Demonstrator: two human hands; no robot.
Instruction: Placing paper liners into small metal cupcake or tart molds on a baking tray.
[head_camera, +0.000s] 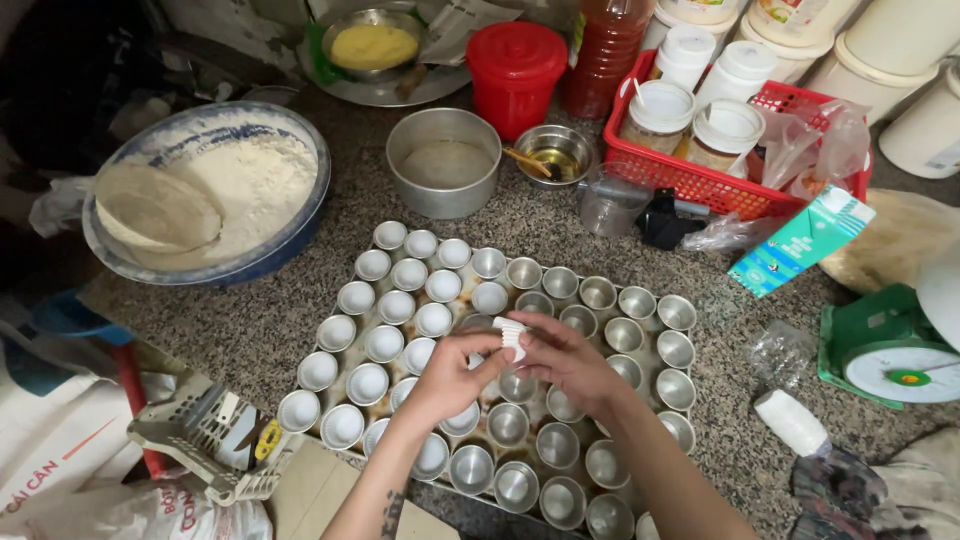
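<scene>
Your left hand (452, 376) and right hand (562, 357) met over the middle of the baking tray (392, 476), fingertips pressed together around a small stack of white paper liners (511, 336). Both hands pinched that stack, the left from below and its side, the right from the other side; thumbs and forefingers were closed on it, the other fingers curled in. The stack sat just above the tray, between the two hands.

The tray lay on a speckled stone counter (300, 300), packed with small round metal cups. Cups on the left part, such as one lined cup (367, 383), already had white liners in them. Cups on the right part, such as one bare cup (676, 352), showed plain metal.

Behind the tray stood a steel pot (444, 162) and, just beside it, a small steel bowl (555, 153) with oil and a stick in it. A red tub (516, 72) with a lid stood behind those. To the left, a wide blue-rimmed basin (290, 232) held flour and a flat disc of dough. To the right, a red basket (700, 182) held white-lidded jars, a teal carton (800, 240) lay near it, and a green scale (880, 355) stood at the counter's edge.
</scene>
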